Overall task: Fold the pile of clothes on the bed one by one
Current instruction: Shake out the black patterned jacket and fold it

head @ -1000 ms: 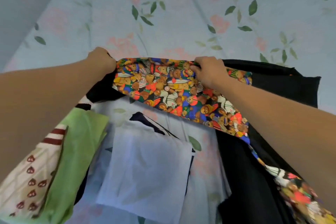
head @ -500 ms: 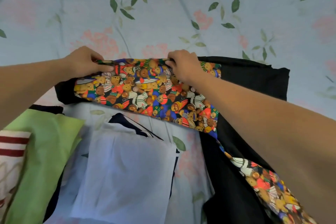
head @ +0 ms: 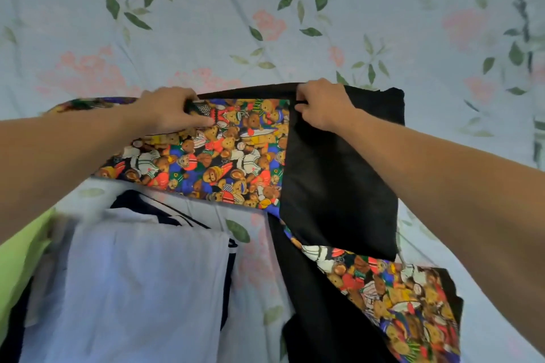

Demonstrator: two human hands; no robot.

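Note:
A garment with a bright teddy-bear print (head: 212, 156) and a black side (head: 339, 186) lies spread across the bed in front of me. My left hand (head: 168, 112) pinches its upper edge at the printed part. My right hand (head: 321, 106) pinches the upper edge of the black part, to the right. A black flap hangs down below the right hand, and more printed cloth (head: 398, 295) shows at the lower right. Nearer to me lies the pile: a white folded piece (head: 141, 289) over a dark navy one (head: 132, 200), with a lime-green garment (head: 20, 250) at the left.
The floral bedsheet (head: 265, 9), pale blue with pink flowers and green leaves, stretches bare beyond the garment and to its right. The pile of clothes fills the lower left of the view.
Both hands have slid to the right along the garment's upper edge. The right hand now holds black fabric instead of the print, and a black flap has come over the printed cloth.

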